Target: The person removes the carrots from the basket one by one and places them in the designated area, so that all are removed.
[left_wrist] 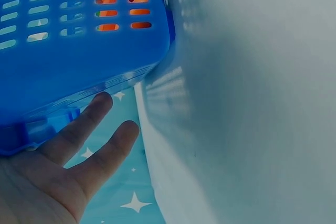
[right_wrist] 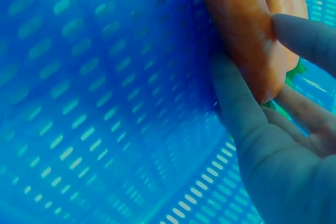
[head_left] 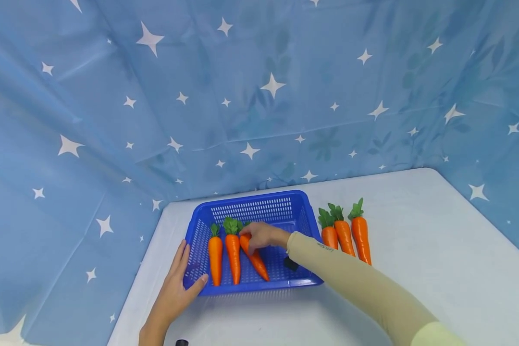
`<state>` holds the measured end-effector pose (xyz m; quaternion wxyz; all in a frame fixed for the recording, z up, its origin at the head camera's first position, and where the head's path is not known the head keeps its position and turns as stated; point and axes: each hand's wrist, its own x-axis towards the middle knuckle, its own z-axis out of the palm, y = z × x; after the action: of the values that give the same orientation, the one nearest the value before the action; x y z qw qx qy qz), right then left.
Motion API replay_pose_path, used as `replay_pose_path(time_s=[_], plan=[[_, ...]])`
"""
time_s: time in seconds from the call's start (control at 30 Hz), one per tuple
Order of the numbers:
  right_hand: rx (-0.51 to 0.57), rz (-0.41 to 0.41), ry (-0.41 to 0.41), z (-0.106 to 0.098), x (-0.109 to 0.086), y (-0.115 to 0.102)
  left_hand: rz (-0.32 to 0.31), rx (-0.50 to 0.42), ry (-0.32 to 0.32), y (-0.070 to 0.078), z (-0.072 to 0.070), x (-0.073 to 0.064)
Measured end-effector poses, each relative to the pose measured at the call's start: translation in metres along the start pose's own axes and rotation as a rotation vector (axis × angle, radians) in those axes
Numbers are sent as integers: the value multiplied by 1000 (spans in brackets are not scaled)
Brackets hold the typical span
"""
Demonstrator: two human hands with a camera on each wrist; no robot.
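Note:
My right hand (head_left: 263, 235) reaches into a blue plastic basket (head_left: 259, 287) and grips an orange carrot (head_left: 258, 263) near its leafy top. That carrot lies slanted, its tip toward the basket's front wall. Close up in the right wrist view, thumb and fingers sit on both sides of the carrot (right_wrist: 236, 30). Two more carrots lie to its left, one in the middle (head_left: 232, 257) and one nearer the left wall (head_left: 215, 259). My left hand (head_left: 173, 293), fingers extended, rests against the basket's front-left corner. Its fingers (left_wrist: 107, 153) show straight beside the basket wall (left_wrist: 79, 61).
Right of the basket, three carrots with green leaves (head_left: 361, 238) lie on the white table (head_left: 432, 250), partly behind the right sleeve (head_left: 363, 290). A blue star-patterned cloth (head_left: 259, 120) hangs behind and to the left. A small black object (head_left: 182, 342) shows at the bottom edge.

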<state>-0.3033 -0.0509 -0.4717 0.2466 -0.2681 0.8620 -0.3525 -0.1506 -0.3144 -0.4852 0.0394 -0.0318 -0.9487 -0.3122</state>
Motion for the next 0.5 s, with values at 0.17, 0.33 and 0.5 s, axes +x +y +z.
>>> replay_pose_path(time_s=[0.17, 0.33, 0.5], plan=[[62, -12, -16, -4, -1, 1, -2, 3, 1, 0, 1, 1], [160, -19, -33, -10, -1, -1, -14, -5, -2, -1, 1, 1], [258, -22, -47, -16, -5, -4, -21, -12, -14, -3, 2, 2]])
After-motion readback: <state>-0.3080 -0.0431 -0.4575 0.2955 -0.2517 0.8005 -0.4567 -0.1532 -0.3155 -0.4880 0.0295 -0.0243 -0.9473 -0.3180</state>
